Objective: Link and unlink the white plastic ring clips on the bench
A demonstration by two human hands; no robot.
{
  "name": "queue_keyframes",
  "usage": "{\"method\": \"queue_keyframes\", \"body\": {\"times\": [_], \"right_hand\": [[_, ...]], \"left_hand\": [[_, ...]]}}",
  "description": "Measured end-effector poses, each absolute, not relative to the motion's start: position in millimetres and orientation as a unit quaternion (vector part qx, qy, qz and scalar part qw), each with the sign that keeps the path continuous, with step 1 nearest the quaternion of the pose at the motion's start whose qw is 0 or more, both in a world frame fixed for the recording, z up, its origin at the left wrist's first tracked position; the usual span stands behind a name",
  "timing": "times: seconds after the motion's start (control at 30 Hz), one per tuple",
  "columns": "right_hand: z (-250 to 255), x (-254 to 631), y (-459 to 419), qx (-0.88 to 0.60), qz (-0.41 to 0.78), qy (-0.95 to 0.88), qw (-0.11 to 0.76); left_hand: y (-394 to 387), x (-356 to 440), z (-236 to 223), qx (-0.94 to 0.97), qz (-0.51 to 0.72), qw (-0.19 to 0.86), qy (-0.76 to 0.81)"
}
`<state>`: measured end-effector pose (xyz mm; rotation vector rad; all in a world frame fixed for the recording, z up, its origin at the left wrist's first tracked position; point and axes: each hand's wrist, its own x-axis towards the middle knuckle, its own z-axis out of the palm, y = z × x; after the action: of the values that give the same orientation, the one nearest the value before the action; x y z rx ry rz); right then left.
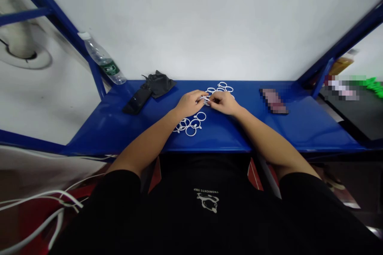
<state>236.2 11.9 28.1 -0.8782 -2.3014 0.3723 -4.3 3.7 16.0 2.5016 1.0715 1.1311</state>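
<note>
My left hand (191, 102) and my right hand (224, 102) meet over the middle of the blue table. Both have curled fingers, pinching small white plastic pieces (205, 99) between them. The exact shape of these pieces is partly covered by the fingertips. Just beyond my right hand lies a group of thin white rings (222, 85), some of them hidden behind it. Nearer to me, below my left hand, a second cluster of white rings (190, 130) lies flat and overlapping. Small knobs or tabs stick out from these rings.
On the left of the blue table (221, 139) lie a black phone (137, 101) and a crumpled black bag (160, 83). A clear bottle (103, 59) leans at the frame post. To the right lies a blurred-out phone-like object (273, 101). White cables (38, 199) hang lower left.
</note>
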Motion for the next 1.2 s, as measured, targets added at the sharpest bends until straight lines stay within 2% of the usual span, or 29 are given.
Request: {"method": "queue_keyframes", "body": {"times": [0.13,0.43,0.53,0.63,0.77,1.2], "right_hand": [[31.7,242.3,16.0,-0.394,0.115,-0.851,0.327],[35.6,252.0,24.2,-0.539,0.081,-0.775,0.321],[35.9,248.2,19.2,-0.472,0.113,-0.818,0.308],[34.8,236.7,9.2,-0.361,0.147,-0.882,0.266],[29.2,219.5,-1.2,-0.287,0.184,-0.917,0.206],[22.2,228.6,11.5,-0.325,0.156,-0.921,0.148]], "left_hand": [[4.9,-11.5,24.3,0.836,0.378,0.092,0.387],[15.0,-23.5,24.5,0.863,0.255,0.116,0.421],[18.4,-23.3,18.4,0.865,0.243,0.119,0.421],[19.8,-22.8,14.9,0.872,0.242,0.114,0.409],[19.2,-22.0,14.2,0.872,0.253,0.122,0.400],[14.0,-20.7,20.8,0.884,0.251,0.118,0.376]]}}
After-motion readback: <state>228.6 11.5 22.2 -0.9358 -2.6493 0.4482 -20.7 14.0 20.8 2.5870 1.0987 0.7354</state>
